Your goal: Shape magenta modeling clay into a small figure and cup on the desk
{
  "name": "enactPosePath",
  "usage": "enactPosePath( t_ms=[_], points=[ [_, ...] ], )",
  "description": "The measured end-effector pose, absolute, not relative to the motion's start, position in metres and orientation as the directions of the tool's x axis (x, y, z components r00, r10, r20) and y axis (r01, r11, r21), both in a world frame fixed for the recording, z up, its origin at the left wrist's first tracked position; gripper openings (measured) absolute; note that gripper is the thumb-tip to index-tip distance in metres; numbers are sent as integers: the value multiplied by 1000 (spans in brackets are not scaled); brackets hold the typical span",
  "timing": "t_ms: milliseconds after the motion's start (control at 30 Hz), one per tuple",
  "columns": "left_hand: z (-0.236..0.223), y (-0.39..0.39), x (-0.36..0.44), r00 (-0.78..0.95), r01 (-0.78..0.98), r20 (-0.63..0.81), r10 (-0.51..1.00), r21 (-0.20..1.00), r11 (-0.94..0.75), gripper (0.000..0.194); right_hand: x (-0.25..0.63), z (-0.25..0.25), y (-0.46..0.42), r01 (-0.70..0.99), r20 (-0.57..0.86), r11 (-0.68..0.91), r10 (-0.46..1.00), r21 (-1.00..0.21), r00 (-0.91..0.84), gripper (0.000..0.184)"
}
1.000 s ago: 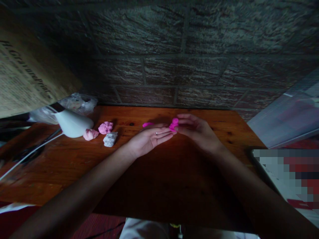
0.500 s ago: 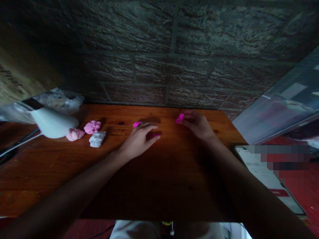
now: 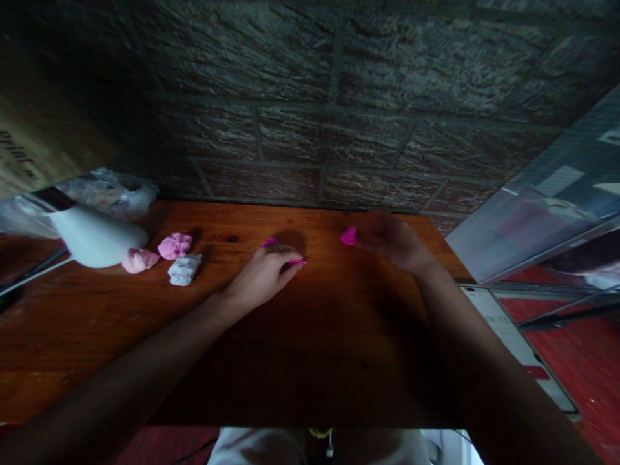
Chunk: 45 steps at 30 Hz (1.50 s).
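My left hand is low over the wooden table, thumb and fingers closed on a thin piece of magenta modelling clay. Just behind its knuckles lies another magenta clay piece, partly hidden by the hand. A small magenta clay figure, narrower at the top, sits on the table toward the back. Right beside it is my right hand, its fingers smeared by motion, so their pose is unclear. Farther left rest a pink lump, a paler pink lump and a whitish lump.
A white lamp-like object stands at the left, its cable running along the table. Behind it are crumpled plastic and printed brown paper. A stone-patterned wall closes the back. A phone lies at the right edge.
The right hand carried the magenta figure off the left hand to the right; it now sits on the table. The left hand turned palm down and closed on another magenta piece. The view shifted right.
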<state>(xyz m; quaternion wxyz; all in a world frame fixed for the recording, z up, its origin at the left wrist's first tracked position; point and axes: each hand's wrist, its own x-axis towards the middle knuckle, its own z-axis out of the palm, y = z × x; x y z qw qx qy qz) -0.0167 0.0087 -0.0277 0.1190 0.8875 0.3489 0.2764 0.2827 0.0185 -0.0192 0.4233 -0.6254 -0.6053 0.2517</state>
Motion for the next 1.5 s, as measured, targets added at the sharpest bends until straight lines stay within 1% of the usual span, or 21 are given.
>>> enactPosePath(
  t_ms=[33, 67, 100, 167, 200, 267, 300, 367, 433, 533, 700, 867, 967, 1133, 1233, 1367, 1500],
  points=[
    [-27, 8, -17, 589, 557, 401, 701, 428, -712, 19, 282, -13, 15, 557, 203, 81, 966, -826, 161, 55],
    [-26, 7, -16, 572, 554, 394, 719, 461, -693, 20, 278, -7, 10, 574, 219, 90, 962, -814, 161, 46],
    [-25, 6, -16, 556, 540, 385, 737, 506, -672, 21, 270, -2, 5, 572, 245, 126, 960, -811, 136, 37],
    [-25, 6, -16, 518, 469, 376, 768, 626, -623, 21, 244, 3, -7, 521, 269, 240, 963, -819, -22, 20],
    [-25, 6, -15, 497, 415, 376, 782, 689, -594, 21, 227, 2, -14, 483, 277, 295, 955, -825, -110, 16],
    [-27, 7, -15, 438, 299, 369, 819, 800, -521, 19, 195, -3, -25, 427, 314, 381, 924, -820, -220, 17],
    [-27, 8, -16, 405, 250, 358, 841, 841, -479, 19, 181, -7, -29, 427, 338, 413, 909, -804, -242, 17],
    [-28, 10, -16, 352, 183, 314, 882, 901, -393, 25, 164, -16, -33, 474, 384, 447, 895, -759, -229, 21],
    [-28, 10, -16, 320, 146, 258, 912, 937, -317, 34, 159, -24, -33, 462, 409, 439, 897, -771, -170, 22],
    [-26, 9, -15, 300, 143, 212, 930, 954, -264, 37, 163, -32, -30, 436, 395, 413, 909, -800, -136, 20],
    [-27, 8, -13, 339, 161, 233, 911, 940, -301, 29, 168, -34, -27, 464, 356, 366, 928, -806, -114, 14],
    [-26, 9, -14, 379, 141, 205, 902, 951, -276, 29, 170, -30, -28, 546, 355, 362, 927, -755, -123, 12],
    [-25, 10, -15, 425, 137, 227, 877, 941, -310, 28, 171, -28, -27, 595, 359, 359, 925, -719, -125, 13],
    [-30, 11, -18, 404, 196, 286, 869, 901, -388, 30, 170, -25, -28, 600, 402, 394, 907, -696, -130, 15],
    [-33, 11, -18, 416, 230, 288, 863, 884, -407, 31, 170, -25, -29, 628, 386, 390, 910, -674, -152, 18],
    [-32, 9, -16, 441, 190, 257, 860, 910, -370, 27, 171, -21, -30, 702, 330, 346, 929, -622, -166, 19],
    [-29, 7, -14, 432, 129, 243, 869, 937, -326, 28, 171, -10, -29, 715, 309, 338, 934, -611, -178, 23]
  ],
)
